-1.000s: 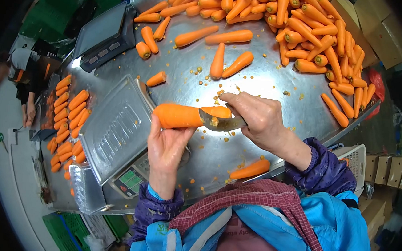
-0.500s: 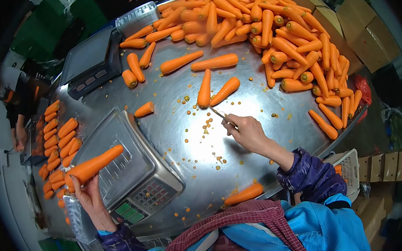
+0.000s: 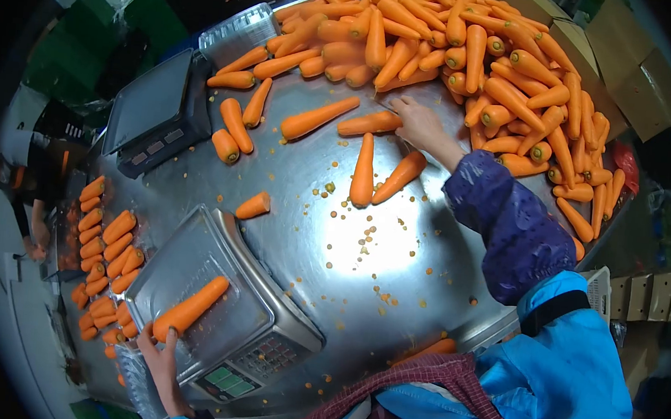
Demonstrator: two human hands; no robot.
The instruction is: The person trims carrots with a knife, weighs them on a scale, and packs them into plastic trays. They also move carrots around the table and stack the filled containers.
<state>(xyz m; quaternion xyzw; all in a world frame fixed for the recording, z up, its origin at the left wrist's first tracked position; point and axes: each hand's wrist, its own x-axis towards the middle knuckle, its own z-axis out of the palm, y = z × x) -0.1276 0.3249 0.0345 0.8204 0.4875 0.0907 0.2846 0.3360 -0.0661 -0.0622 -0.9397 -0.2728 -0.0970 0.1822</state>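
My left hand (image 3: pixel 162 360), at the lower left, grips the thick end of a large carrot (image 3: pixel 192 307) between thumb and fingers. That carrot is over the tray of the silver scale (image 3: pixel 268 314). My right hand (image 3: pixel 422 126) reaches to the front of the carrot pile (image 3: pixel 510 89), its fingers closed on a small knife, of which only a thin part shows. Beside its fingers lies a carrot (image 3: pixel 370 123). Nearer to me, two carrots lie on the metal table, one upright in view (image 3: pixel 363 171) and one slanted (image 3: pixel 401 177).
Cut carrot ends dot the metal table (image 3: pixel 309 247). A dark scale (image 3: pixel 154 109) stands at the back left beside clear plastic trays (image 3: pixel 241 33). Carrots lie in rows (image 3: pixel 120 226) at the left. A co-worker's hand (image 3: pixel 38 237) shows at the far left. Cardboard boxes (image 3: pixel 622 67) stand at the right.
My right hand has moved away from me, from near the two middle carrots to the pile. My left hand has brought its carrot lower over the scale tray. The view has shifted slightly.
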